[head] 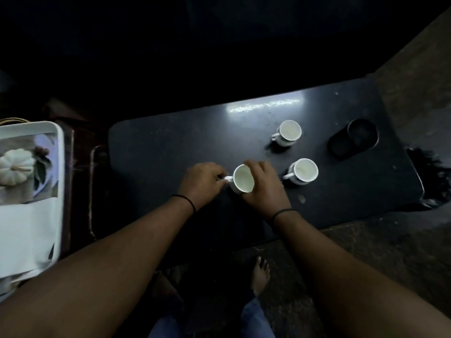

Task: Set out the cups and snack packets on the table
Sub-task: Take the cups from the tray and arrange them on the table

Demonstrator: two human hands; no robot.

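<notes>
— Fingers (220,179) of the left hand (201,182) are pinched on the small handle of the near cup (242,178), right?

— Yes. And the right hand (264,189) wraps the cup's right side, its fingers curled round the wall, one reaching over the far rim.

— How does that cup look?

— White, short, round-mouthed, pale inside. It is tilted, mouth leaning toward the camera, with its base at or just over the dark worktop (158,147); I cannot tell whether it touches. Handle points left, so handle-to-body runs left to right.

— And the others?

— Two more white cups stand upright to the right. The middle cup (303,170) is just beside the right hand; the far cup (288,132) sits further back. Both handles point left and a little toward the camera, much like the held one.

— Anything else on the worktop?

— A dark round holder (353,139) near the right end, well apart from the hands. Its details are lost in the gloom.

— Off the worktop?

— A white tray (57,132) at the left edge, with a pumpkin picture. I cannot make out any packets in it. A bare foot (260,274) shows on the floor below.
</notes>
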